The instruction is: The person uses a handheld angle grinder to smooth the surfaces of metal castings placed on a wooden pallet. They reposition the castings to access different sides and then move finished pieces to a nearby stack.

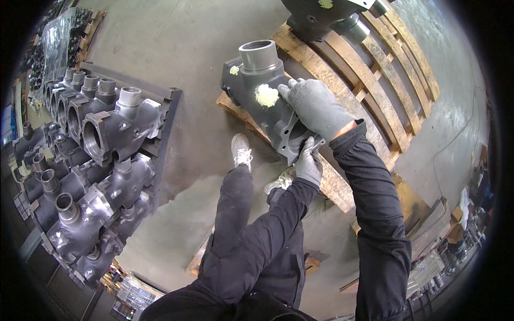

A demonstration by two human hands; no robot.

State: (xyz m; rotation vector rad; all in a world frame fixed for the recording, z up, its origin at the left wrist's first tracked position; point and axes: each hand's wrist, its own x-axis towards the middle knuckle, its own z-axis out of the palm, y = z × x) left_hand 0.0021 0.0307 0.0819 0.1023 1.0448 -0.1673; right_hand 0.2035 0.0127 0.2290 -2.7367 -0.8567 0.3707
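Observation:
A dark grey cast-metal pipe housing [257, 99] lies at the edge of a wooden pallet, its round machined neck pointing up and away. Pale yellow patches mark its side. My left hand [309, 165], in a grey glove, is closed on the lower rim of its near flanged opening. My right hand [318, 107], gloved alike, curls over the housing's right side above that opening, fingertips close to the larger yellow patch. Parts of the right fingers and the housing's underside are hidden.
The slatted pallet [358, 85] extends right, with another dark casting [326, 18] at its far end. To my left, several similar castings [123, 123] are stacked in rows beside a dark metal rail [168, 139]. My shoes [242, 152] stand close to the pallet's edge.

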